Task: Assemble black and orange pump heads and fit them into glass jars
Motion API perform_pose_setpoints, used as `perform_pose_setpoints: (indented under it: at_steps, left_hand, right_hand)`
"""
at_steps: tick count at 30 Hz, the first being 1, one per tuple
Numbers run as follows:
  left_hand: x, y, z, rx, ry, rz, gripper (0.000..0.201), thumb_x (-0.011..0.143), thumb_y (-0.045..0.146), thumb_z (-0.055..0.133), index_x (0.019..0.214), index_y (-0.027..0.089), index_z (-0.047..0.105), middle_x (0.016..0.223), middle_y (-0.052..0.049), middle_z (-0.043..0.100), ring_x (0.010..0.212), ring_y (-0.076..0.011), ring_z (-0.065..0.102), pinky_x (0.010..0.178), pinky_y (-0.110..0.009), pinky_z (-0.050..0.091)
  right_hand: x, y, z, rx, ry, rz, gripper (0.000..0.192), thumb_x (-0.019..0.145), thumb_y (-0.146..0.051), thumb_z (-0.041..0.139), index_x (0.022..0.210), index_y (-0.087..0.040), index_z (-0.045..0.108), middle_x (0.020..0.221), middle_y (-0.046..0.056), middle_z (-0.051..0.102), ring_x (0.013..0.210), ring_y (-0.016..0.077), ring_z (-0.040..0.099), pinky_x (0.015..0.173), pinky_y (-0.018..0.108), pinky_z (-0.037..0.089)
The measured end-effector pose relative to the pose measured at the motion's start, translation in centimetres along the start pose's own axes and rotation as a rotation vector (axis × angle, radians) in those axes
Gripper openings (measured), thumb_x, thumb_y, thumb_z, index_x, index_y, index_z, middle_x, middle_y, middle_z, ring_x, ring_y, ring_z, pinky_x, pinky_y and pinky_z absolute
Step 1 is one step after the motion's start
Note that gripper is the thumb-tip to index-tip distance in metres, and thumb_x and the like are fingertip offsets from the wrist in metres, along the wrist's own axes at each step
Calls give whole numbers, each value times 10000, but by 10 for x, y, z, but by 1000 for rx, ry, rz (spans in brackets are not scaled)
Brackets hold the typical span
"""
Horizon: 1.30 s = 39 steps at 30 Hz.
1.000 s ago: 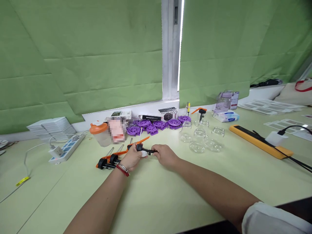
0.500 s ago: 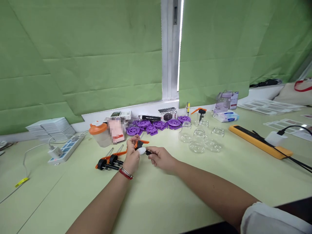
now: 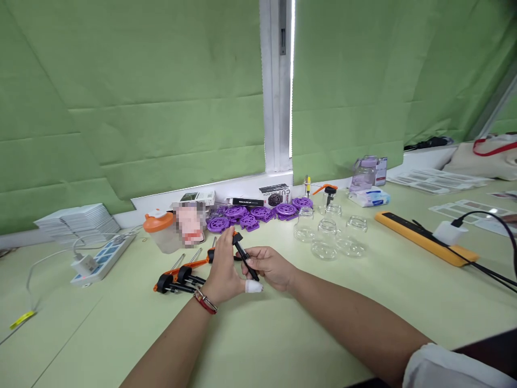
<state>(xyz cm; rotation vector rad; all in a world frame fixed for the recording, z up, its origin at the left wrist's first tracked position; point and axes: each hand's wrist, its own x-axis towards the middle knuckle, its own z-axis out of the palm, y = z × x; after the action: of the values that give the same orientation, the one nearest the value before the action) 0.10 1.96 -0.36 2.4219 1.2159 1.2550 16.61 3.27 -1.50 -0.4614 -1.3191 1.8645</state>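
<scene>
Both hands grip one black pump (image 3: pixel 244 253) above the table (image 3: pixel 283 334): left hand (image 3: pixel 223 272) near its head, right hand (image 3: pixel 270 266) on the stem. Other pumps (image 3: pixel 181 270) lie loose just left; empty jars (image 3: pixel 326 237) stand apart, one already fitted

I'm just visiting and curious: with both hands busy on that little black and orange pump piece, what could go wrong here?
The pump head is pinched only by fingertips of the left hand and right hand, so it might slip and drop onto the table. The clear glass jars stand close beside the right forearm; a careless sweep could knock them over.
</scene>
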Motion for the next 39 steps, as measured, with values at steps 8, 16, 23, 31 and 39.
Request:
perform_pose_setpoints:
  at_steps: [8, 16, 23, 31, 39]
  left_hand:
    - [-2, 2, 5, 91, 10, 25, 1238, 467, 348, 775, 1484, 138, 102, 1480, -214, 226, 1374, -401, 175, 1101, -552, 175]
    - [-1, 13, 2, 295, 56, 89, 1049, 520, 429, 696, 1409, 123, 230, 1330, -191, 417, 1239, -371, 395, 1024, -535, 317]
    - [0, 15, -1, 257, -5, 46, 954, 513, 447, 702, 1322, 142, 300, 1159, -139, 500, 1040, -311, 514, 906, -473, 415]
    - [-1, 11, 2, 293, -87, 88, 1077, 508, 455, 701, 1412, 179, 184, 1359, -181, 362, 1207, -373, 395, 985, -528, 327]
    - [-2, 17, 2, 192, -59, -14, 888, 567, 403, 696, 1332, 184, 304, 1201, -124, 485, 1086, -304, 495, 930, -469, 399]
  right_hand:
    - [1, 3, 0, 105, -1, 51, 324, 654, -347, 788, 838, -105, 677, 667, 19, 625, 557, 91, 555, 601, 248, 416]
    - [1, 3, -2, 161, -42, 71, 402, 634, -364, 808, 885, -103, 633, 723, 42, 663, 551, 118, 610, 546, 243, 446]
    - [0, 0, -2, 169, -65, 99, 466, 622, -361, 822, 945, -105, 605, 760, 55, 676, 580, 132, 639, 577, 259, 480]
    - [0, 2, -2, 155, -78, 68, 420, 625, -359, 817, 874, -102, 597, 701, 33, 656, 513, 110, 600, 511, 233, 443]
    - [2, 1, -1, 140, 34, 157, 514, 573, -361, 845, 914, -130, 539, 710, 43, 683, 562, 136, 641, 573, 263, 497]
